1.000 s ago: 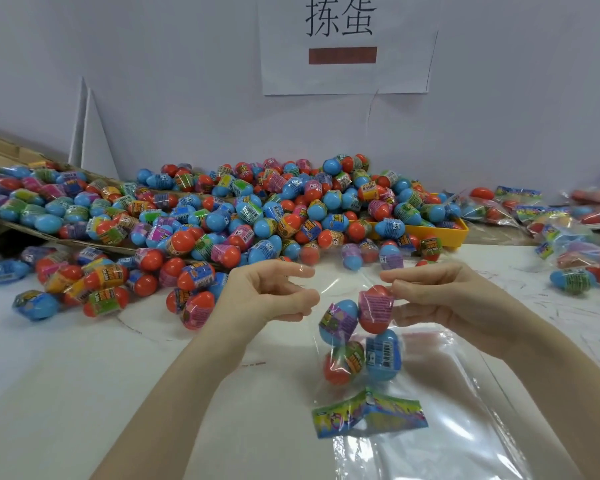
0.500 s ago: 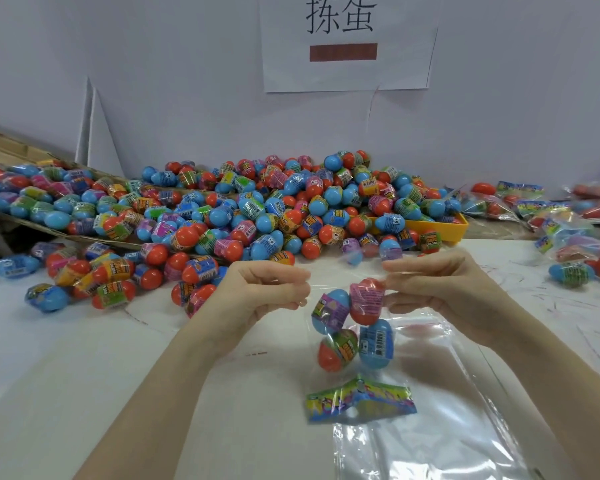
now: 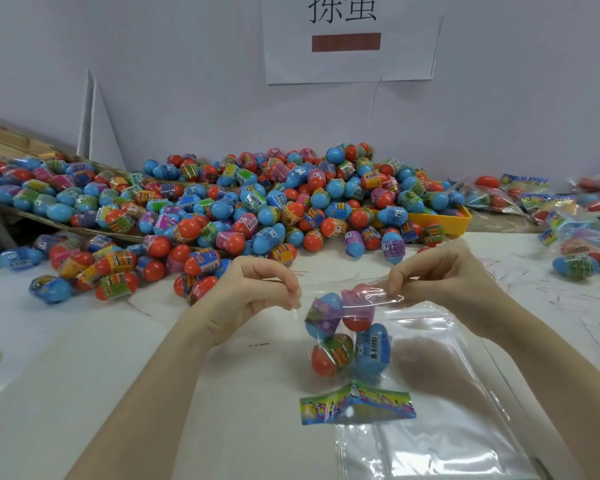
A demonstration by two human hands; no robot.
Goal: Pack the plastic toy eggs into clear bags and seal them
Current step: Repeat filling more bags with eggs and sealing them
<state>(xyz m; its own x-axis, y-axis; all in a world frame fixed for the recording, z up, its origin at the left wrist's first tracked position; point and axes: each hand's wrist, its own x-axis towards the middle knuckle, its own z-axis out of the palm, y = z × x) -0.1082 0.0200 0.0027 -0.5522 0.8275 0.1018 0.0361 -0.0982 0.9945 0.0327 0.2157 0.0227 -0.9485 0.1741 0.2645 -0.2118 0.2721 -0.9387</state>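
Head view: each hand [image 3: 253,292] [image 3: 440,275] pinches the bag [image 3: 350,337] before heaped eggs [image 3: 257,206].

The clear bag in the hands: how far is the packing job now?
Done: filled bags lie at the right.
In hand: the clear bag already holds four eggs; the left hand and right hand pinch its open top, not yet sealed.
Left: a large heap of loose eggs and empty bags on the table.
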